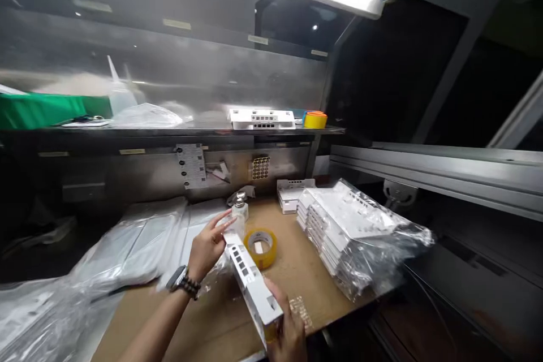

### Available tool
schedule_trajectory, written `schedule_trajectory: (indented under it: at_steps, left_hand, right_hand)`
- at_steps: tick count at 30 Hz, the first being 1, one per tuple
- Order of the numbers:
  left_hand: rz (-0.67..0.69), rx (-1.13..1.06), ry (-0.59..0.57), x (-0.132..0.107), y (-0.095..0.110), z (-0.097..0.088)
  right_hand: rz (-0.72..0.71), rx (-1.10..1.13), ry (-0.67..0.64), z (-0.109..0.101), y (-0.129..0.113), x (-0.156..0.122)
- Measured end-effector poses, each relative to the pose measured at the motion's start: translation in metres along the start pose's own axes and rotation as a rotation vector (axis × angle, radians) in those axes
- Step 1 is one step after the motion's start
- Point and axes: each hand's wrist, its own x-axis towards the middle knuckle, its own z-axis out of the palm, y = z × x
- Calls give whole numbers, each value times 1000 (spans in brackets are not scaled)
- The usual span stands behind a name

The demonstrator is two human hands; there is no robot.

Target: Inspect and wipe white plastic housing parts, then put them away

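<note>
My right hand (288, 328) is closed around the near end of a white plastic housing (250, 277) with a row of square port openings. The housing is held at a tilt above the brown work surface, its far end pointing away from me. At that far end is my left hand (207, 246), fingers stretched out and apart; whether they touch the housing I cannot tell. Just right of the housing lies a yellow tape roll (271, 254). Behind the left fingertips stands a small bottle with a metal top (240, 201).
Stacked white housings in clear plastic (335, 226) stand on the right, with further housings (292, 198) behind. Bagged flat panels (131, 243) lie left. The shelf above holds a white housing (263, 119), a yellow-orange roll (315, 120) and a green bin (46, 110).
</note>
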Motion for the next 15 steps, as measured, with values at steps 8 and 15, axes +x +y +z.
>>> schedule_trajectory:
  at_steps: [8, 15]
  left_hand:
    - [143, 339, -215, -33, 81, -10]
    - [119, -182, -277, -56, 135, 11]
  right_hand:
    - [366, 84, 338, -27, -4, 34]
    - [181, -30, 407, -49, -19, 43]
